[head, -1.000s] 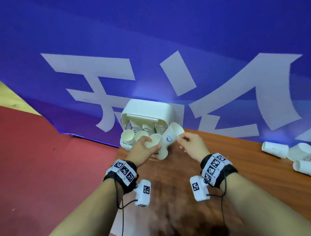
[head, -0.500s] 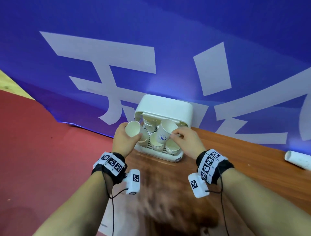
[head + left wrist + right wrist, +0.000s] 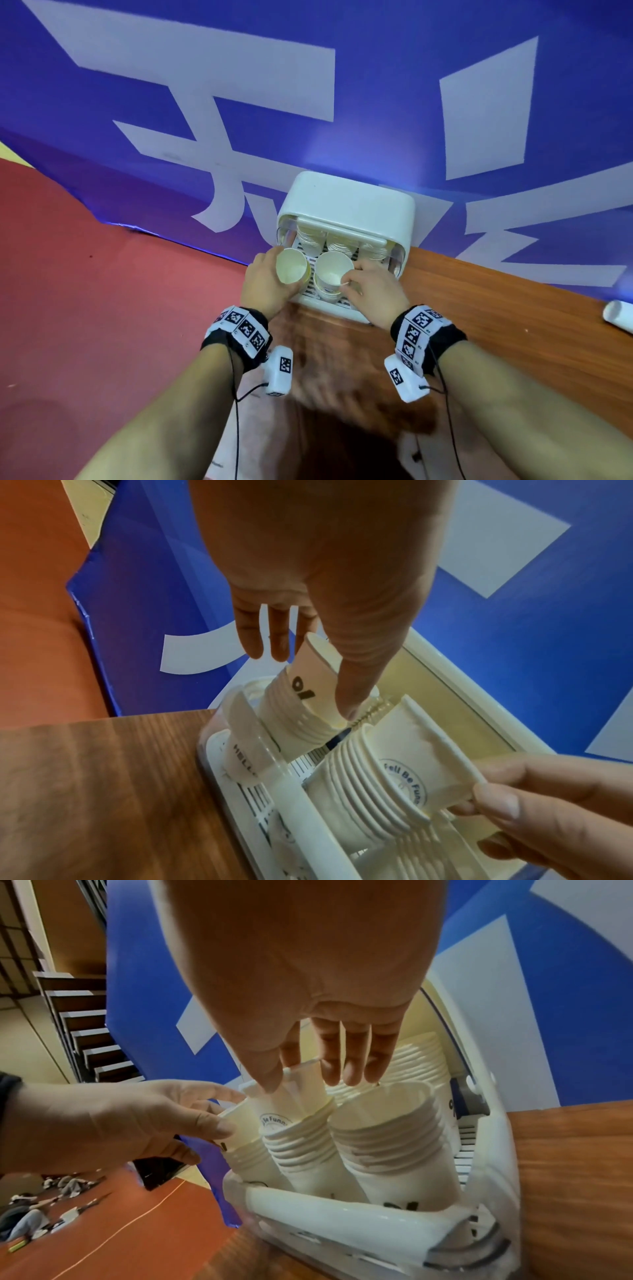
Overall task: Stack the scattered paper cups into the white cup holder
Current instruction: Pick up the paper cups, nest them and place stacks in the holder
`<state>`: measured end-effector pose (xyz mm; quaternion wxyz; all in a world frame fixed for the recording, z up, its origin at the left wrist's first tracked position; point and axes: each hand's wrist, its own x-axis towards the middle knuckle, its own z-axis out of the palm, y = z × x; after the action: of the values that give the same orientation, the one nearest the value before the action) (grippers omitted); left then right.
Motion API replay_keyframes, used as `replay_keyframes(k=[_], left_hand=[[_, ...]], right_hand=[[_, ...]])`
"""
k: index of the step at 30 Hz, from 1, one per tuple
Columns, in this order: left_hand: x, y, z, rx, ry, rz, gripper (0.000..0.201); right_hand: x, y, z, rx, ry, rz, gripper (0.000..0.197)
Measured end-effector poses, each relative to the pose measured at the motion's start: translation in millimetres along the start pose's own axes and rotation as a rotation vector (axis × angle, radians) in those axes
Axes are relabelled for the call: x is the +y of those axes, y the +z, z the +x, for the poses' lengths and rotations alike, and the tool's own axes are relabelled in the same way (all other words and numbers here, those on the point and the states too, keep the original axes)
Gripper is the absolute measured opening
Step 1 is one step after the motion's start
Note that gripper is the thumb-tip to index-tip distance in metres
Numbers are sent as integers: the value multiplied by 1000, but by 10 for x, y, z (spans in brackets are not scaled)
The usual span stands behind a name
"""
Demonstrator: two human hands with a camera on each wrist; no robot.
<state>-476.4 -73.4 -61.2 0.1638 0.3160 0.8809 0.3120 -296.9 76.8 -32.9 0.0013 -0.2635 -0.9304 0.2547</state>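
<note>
Head view, white cup holder (image 3: 346, 202) holding stacked paper cups (image 3: 334, 274)

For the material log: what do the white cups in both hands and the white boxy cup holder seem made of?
White cups: thin matte paper by the look, with rolled rims and printed logos. White boxy cup holder: probably moulded plastic, smooth and slightly glossy, with rounded corners and a slotted base. Table: wood-grain surface, possibly laminate.

Two hands (image 3: 265, 282), one cup holder (image 3: 346, 202) (cups uncountable).
</note>
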Motion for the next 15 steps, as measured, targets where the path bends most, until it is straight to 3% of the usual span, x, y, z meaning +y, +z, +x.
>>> replay_keyframes(k=[4,10,15], left_hand=[[-42,115,49,-46,55,48,88],[-167,256,102,-162,-13,57,90],[-126,227,104,-206,-13,42,97]], right_hand=[[19,117,45,-49,4,-75,29],[0,180,84,-47,38,-54,65],[14,223,95,-76,62,-65,69]])
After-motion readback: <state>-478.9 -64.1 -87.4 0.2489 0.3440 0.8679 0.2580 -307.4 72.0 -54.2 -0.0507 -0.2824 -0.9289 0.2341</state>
